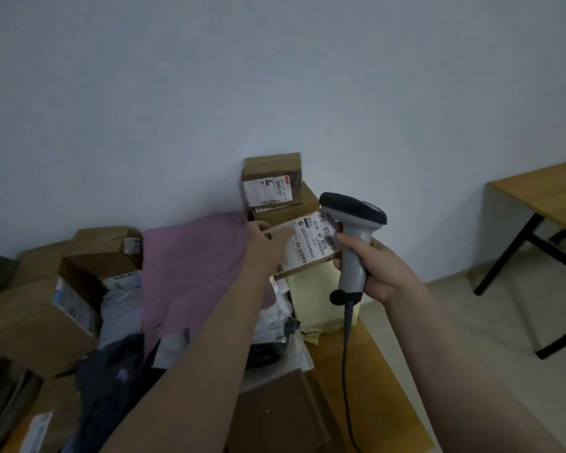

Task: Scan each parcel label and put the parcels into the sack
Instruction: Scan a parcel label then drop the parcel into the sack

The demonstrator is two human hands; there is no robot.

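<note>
My left hand [266, 246] grips the left edge of a flat cardboard parcel [311, 248] whose white barcode label faces me. My right hand [371, 264] holds a grey handheld barcode scanner [353, 230] by its handle, its dark head just above the label's right side. The scanner's coiled cable [346, 348] hangs down from the handle. Behind the parcel, two brown boxes [273, 181] with labels are stacked against the wall. No sack is recognisable in this view.
A pink soft parcel [193, 273], a pale yellow mailer [321, 299], grey and dark poly bags [118, 371] and several brown boxes [40, 318] crowd the table. A wooden desk with black legs [543, 204] stands at the right over bare floor.
</note>
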